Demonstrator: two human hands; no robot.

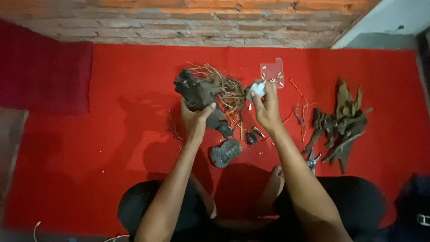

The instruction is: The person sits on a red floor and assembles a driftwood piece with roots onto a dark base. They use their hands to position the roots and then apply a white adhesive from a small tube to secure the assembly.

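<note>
I sit cross-legged on a red mat (103,148). My left hand (195,118) grips a dark, gnarled piece of driftwood (199,96) and holds it up off the mat. A tangle of thin brown roots (226,87) clings to the wood's right side. My right hand (266,107) pinches a small white bottle (259,88), its tip held close to the roots. A tiny white cap (250,106) lies on the mat just below.
A rough grey stone (225,152) lies on the mat near my knees. A clear plastic sheet (272,72) carries small tan bits. More driftwood pieces (342,123) sit at the right, with small pliers (312,161) nearby. A brick wall (188,22) runs behind.
</note>
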